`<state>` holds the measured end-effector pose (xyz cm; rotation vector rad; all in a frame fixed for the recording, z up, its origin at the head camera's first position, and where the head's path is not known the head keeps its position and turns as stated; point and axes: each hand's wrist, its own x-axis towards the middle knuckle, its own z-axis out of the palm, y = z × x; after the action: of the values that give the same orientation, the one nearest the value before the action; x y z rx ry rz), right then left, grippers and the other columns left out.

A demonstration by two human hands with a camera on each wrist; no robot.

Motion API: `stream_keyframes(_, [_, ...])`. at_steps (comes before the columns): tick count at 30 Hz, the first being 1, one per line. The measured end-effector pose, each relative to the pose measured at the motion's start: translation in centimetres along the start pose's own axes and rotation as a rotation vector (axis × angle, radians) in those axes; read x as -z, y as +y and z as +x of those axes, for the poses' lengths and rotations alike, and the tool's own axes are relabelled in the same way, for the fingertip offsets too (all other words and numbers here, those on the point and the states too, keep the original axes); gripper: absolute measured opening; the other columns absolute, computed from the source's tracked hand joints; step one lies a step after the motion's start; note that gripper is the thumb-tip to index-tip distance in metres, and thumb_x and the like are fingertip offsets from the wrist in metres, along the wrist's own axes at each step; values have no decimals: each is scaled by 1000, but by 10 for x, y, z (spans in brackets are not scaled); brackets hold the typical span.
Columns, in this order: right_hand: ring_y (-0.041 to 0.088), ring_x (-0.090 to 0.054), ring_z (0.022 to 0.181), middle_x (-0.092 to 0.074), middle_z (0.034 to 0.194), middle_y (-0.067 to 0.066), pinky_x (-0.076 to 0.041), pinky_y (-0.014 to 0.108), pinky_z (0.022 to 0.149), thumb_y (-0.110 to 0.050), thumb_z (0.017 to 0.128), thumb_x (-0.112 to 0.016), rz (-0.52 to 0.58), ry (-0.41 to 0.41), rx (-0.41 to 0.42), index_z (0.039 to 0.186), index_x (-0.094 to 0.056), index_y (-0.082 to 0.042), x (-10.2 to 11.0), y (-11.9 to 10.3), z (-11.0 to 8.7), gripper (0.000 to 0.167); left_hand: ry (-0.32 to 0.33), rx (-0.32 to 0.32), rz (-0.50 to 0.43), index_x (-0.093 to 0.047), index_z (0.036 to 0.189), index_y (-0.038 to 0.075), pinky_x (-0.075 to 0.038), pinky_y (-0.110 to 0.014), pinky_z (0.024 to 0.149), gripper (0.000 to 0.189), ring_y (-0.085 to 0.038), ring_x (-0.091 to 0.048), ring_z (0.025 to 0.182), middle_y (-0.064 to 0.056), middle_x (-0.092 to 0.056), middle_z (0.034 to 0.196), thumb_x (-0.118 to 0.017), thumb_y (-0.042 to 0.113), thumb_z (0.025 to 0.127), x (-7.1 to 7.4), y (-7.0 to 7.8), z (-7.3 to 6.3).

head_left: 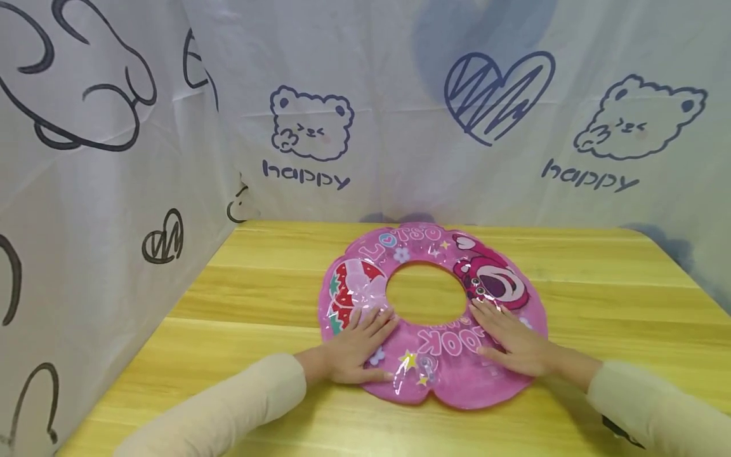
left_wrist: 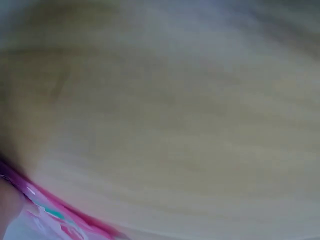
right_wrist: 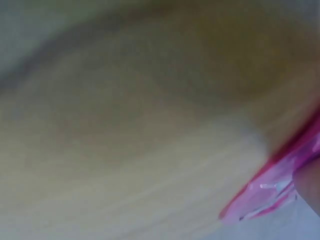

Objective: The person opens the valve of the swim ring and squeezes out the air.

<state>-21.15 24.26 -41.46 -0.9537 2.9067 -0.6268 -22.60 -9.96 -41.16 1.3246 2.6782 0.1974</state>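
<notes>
A pink swim ring (head_left: 457,381) with a scalloped edge lies on the wooden table, printed with strawberries, stars, lettering and a bear's face. My left hand (head_left: 356,349) rests on its near left part, fingers straight and pointing to the hole, thumb spread toward the front. On the near right part, below the bear print, my right hand (head_left: 516,343) lies with fingers extended. In the left wrist view the ring's edge (left_wrist: 65,212) shows only at the lower left. The right wrist view has a strip of the ring (right_wrist: 265,187) at the lower right, beside part of the hand.
The yellow wood-grain table (head_left: 240,304) extends around the ring. Behind it hangs a white cloth (head_left: 400,158) with bear, heart and "happy" drawings. Another printed cloth (head_left: 114,190) hangs along the left side.
</notes>
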Motion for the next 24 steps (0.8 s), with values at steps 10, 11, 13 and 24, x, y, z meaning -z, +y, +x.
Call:
stream_keyframes(10, [45, -11, 140, -14, 153, 24, 19, 11, 106, -42, 90, -52, 4, -7, -16, 146, -21, 0, -13, -2, -2, 77, 1, 44, -21, -4, 150, 9, 4, -59, 113, 89, -36, 3, 144, -14, 2, 157, -46, 57, 88, -5, 4, 2])
stream_keyframes(11, [45, -10, 140, -14, 153, 24, 19, 11, 105, -43, 90, -52, -3, -3, -22, 146, -21, -1, -14, -1, -2, 77, 0, 46, -21, -4, 150, 10, 4, -59, 113, 89, -36, 3, 144, -14, 2, 157, -46, 57, 88, -5, 4, 2])
stream_keyframes(13, [44, -11, 140, -15, 153, 23, 20, 10, 105, -44, 89, -53, -30, 5, -27, 146, -22, -1, -16, -2, -2, 78, 4, 50, -28, -5, 150, 11, 5, -60, 113, 88, -36, 4, 144, -14, 1, 157, -46, 57, 88, -5, 6, 2])
stream_keyframes(24, [42, -18, 139, -22, 151, 23, 21, 16, 108, -58, 84, -54, -232, 38, 5, 143, -29, 3, -16, -10, -3, 89, 1, 68, 85, -13, 150, 13, 0, -60, 113, 89, -36, 0, 144, -13, -4, 157, -43, 66, 85, -3, 12, 5])
